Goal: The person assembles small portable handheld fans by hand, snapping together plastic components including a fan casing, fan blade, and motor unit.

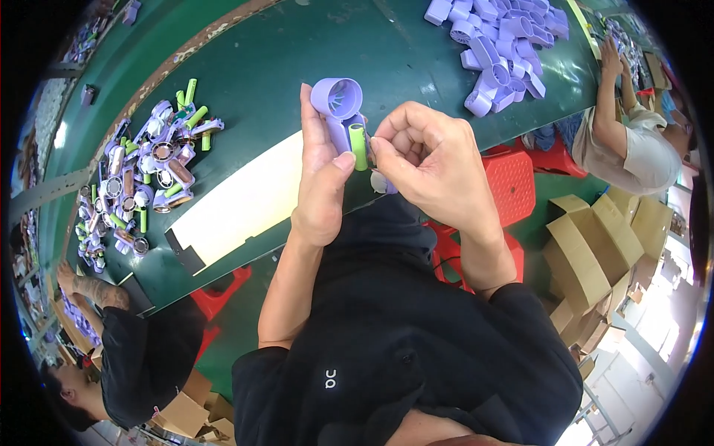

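Left hand (321,186) grips a lilac fan housing (338,104) with a green cylindrical cell (358,145) seated along its handle, thumb pressed beside the cell; right hand (424,160) pinched shut on a small part at the cell's lower end, too hidden to identify; both held above the near edge of the green bench (297,67). Pile of similar units and loose cells (152,167) toward the bench's left edge; empty lilac housings (498,44) at the far right. Risk: cell slipping from the handle if thumb pressure eases; pinched part dropping off the bench edge.
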Demonstrator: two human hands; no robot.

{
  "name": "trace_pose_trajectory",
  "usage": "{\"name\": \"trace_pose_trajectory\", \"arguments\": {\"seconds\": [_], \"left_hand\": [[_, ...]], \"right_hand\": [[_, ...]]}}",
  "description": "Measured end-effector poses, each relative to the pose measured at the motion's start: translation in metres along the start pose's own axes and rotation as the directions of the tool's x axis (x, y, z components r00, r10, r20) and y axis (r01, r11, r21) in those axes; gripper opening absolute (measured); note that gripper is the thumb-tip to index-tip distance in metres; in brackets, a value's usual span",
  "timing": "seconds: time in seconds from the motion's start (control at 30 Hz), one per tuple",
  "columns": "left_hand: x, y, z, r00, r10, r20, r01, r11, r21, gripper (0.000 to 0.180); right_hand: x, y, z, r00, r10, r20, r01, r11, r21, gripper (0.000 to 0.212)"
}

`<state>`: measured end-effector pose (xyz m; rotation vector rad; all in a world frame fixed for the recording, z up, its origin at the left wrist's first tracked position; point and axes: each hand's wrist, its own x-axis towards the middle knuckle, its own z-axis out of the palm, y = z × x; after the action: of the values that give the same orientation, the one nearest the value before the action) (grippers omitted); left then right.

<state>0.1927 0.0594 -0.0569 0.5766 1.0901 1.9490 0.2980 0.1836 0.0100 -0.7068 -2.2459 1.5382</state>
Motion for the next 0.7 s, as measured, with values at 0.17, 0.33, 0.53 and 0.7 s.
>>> {"name": "trace_pose_trajectory", "arguments": {"seconds": [0.17, 0.33, 0.53, 0.7], "left_hand": [[-0.005, -0.001, 0.003, 0.998, 0.025, 0.054, -0.030, 0.994, 0.107, 0.092], [-0.004, 0.001, 0.005, 0.997, 0.002, 0.083, -0.011, 0.994, 0.112, 0.086], [-0.009, 0.004, 0.010, 0.999, 0.024, 0.039, -0.035, 0.948, 0.316, 0.080], [-0.009, 0.001, 0.010, 0.997, 0.053, 0.048, -0.068, 0.904, 0.423, 0.080]], "right_hand": [[0.004, -0.003, -0.002, 1.000, -0.003, -0.014, 0.003, 0.999, -0.040, 0.010], [0.006, -0.008, -0.003, 0.997, 0.071, -0.003, -0.072, 0.994, -0.081, 0.013], [0.009, -0.009, -0.001, 0.999, 0.046, -0.004, -0.047, 0.993, -0.105, 0.012], [0.009, -0.008, 0.004, 0.998, -0.020, -0.057, 0.011, 0.987, -0.161, 0.011]]}}
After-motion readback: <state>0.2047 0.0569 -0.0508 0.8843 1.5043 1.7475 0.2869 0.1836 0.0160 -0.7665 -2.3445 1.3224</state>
